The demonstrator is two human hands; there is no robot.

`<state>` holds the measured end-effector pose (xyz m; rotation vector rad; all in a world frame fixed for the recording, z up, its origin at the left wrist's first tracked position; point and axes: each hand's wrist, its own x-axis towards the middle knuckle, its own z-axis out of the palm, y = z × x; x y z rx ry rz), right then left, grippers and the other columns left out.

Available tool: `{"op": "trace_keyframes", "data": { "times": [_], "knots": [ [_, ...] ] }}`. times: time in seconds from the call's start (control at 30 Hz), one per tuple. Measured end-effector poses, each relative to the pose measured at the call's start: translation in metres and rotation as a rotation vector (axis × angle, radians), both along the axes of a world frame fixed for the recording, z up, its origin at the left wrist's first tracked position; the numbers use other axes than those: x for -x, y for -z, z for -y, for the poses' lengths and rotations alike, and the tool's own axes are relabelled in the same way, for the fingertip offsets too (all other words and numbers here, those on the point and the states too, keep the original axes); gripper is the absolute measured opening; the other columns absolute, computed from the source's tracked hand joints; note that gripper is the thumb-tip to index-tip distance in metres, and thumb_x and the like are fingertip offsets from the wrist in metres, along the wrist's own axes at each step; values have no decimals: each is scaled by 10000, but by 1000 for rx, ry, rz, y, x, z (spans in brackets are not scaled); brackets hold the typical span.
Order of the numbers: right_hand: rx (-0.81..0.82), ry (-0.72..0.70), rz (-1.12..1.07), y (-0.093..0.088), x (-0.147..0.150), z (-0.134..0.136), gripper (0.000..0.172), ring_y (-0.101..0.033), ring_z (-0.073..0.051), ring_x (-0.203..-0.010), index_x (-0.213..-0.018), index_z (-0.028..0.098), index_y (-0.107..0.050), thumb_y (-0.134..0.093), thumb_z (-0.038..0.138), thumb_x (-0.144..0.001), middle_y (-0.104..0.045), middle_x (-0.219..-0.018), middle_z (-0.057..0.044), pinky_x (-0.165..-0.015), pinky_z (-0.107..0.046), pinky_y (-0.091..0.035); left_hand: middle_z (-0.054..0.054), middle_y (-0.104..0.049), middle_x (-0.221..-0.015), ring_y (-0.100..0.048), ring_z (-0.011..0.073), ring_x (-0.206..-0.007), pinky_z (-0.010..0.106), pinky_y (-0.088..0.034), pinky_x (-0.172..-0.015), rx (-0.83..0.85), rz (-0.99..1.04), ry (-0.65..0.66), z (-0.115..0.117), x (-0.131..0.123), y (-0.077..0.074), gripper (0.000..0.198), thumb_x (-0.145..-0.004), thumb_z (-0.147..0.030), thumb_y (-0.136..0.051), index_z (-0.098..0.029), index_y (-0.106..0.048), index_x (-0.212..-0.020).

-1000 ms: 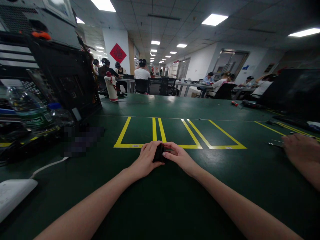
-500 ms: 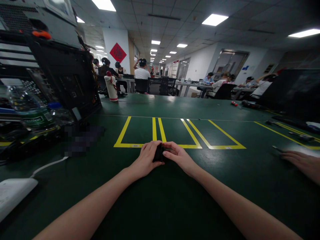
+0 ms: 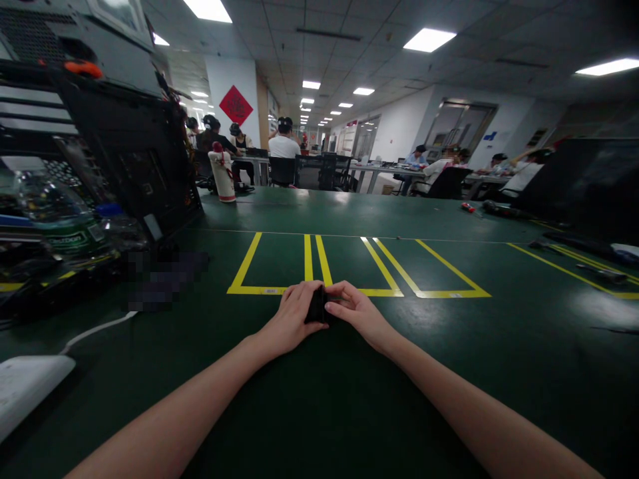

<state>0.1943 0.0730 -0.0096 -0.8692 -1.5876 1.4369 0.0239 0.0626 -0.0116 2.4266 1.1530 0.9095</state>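
Observation:
A small black block-like object (image 3: 316, 306) is low over the green table, in front of the yellow tape lines. Wrapped over its left side, my left hand (image 3: 294, 309) grips it, with the thumb beneath and the fingers across the top. At its right edge is my right hand (image 3: 355, 311), thumb and forefinger bent together against that side. Whatever lies between those right fingertips is too small or hidden to make out. The fingers cover much of the black object, so its exact kind does not show.
Yellow tape (image 3: 312, 256) marks several outlines on the green table (image 3: 319, 406). To the left stand an open computer case (image 3: 134, 146), a plastic bottle (image 3: 60, 213) and a white power strip (image 3: 32, 389). A cream-coloured bottle (image 3: 223, 174) stands farther back. Dark tools (image 3: 602, 271) lie at right.
Another person's hand at the right edge has gone out of view, along with the tool by it. My own hands and the black object look the same.

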Motion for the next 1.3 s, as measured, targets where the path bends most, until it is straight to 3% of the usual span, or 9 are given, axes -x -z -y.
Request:
{"op": "trace_keyframes", "data": {
  "times": [0.27,0.43,0.7,0.83,1.0,1.3],
  "knots": [
    [46,-85,-76,-1,-2,1,332,-524,-154,-949,-924,218,-483,-640,175,-634,-523,-983,-11,-830,-333,-424,37,-406,-1157,-380,236,-1083,424,-312,-925,21,-5,-5,1,1,1,578,-686,-237,-610,-258,-280,-1159],
    [15,-18,-49,-1,-1,2,249,-543,-139,-891,-898,199,-500,-606,228,-674,-544,-950,-16,-810,-320,-434,43,-400,-1162,-375,238,-1096,434,-294,-937,23,-11,-5,2,0,-1,576,-690,-250,-607,-255,-275,-1161],
    [-30,-37,75,-4,-2,2,275,-524,-162,-955,-989,209,-493,-548,257,-723,-546,-987,-31,-884,-368,-394,34,-398,-1172,-374,243,-1103,449,-302,-930,42,-9,-4,3,1,-3,578,-693,-248,-601,-274,-266,-1163],
    [-19,-86,10,-3,-2,4,301,-523,-161,-959,-961,220,-467,-589,203,-686,-516,-1012,-20,-830,-340,-436,30,-406,-1161,-383,234,-1093,427,-327,-915,50,-6,-2,3,2,-3,554,-698,-245,-598,-270,-281,-1151],
    [-45,-23,8,2,0,2,235,-549,-148,-891,-914,209,-475,-576,230,-703,-538,-937,-15,-779,-318,-453,46,-410,-1153,-390,229,-1084,422,-300,-936,9,-3,-1,2,0,-1,560,-692,-249,-608,-246,-286,-1150],
    [-32,-77,32,-4,-3,3,315,-507,-161,-1004,-1003,210,-480,-573,208,-702,-525,-1046,-34,-912,-365,-386,43,-381,-1193,-366,249,-1108,455,-310,-924,56,-11,-11,2,2,-1,572,-700,-254,-597,-270,-267,-1168]
  ]
}}
